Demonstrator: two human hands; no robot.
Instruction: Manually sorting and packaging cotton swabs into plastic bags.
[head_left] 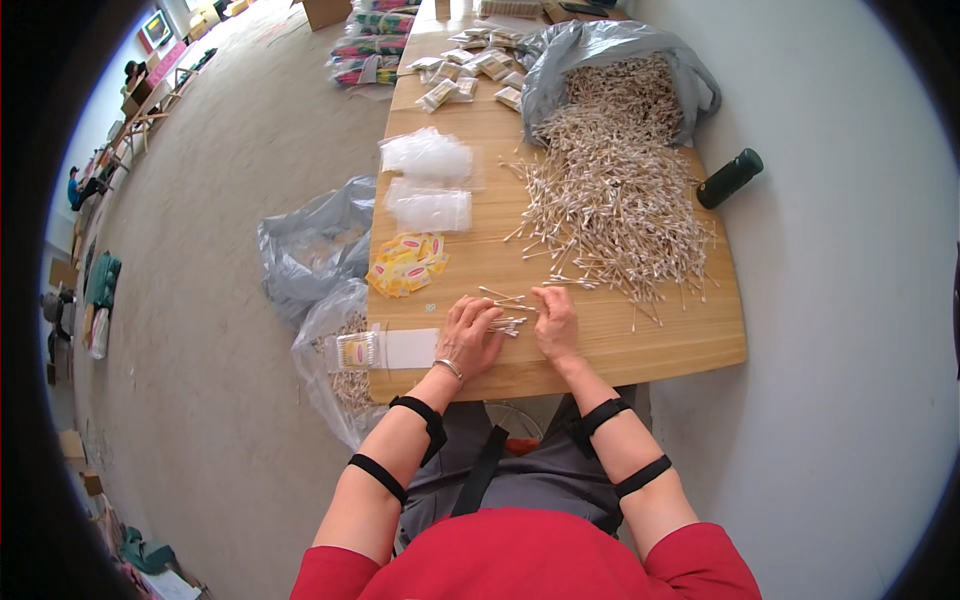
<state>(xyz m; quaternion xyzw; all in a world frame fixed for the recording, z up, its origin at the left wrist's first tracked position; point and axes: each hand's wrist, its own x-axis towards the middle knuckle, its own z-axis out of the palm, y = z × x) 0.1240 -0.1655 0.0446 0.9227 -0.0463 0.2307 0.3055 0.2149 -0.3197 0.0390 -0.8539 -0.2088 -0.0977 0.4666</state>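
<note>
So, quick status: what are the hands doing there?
Left hand holds a small bunch of cotton swabs. Right hand picks at loose swabs. Big swab pile close beyond.

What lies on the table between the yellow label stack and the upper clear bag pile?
In the head view, a second pile of clear bags lies between the yellow label stack and the upper clear bag pile.

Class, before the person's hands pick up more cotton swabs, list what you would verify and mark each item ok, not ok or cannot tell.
1. Left hand holds a small bundle of swabs: ok.
2. Right hand rests free at the bundle's tips: ok.
3. Loose swab pile lies within reach on the wooden table: ok.
4. Yellow labels lie ready beside the left hand: ok.
5. Clear bags stacked behind the labels: ok.
6. Number of swabs in the bundle: cannot tell.
</note>
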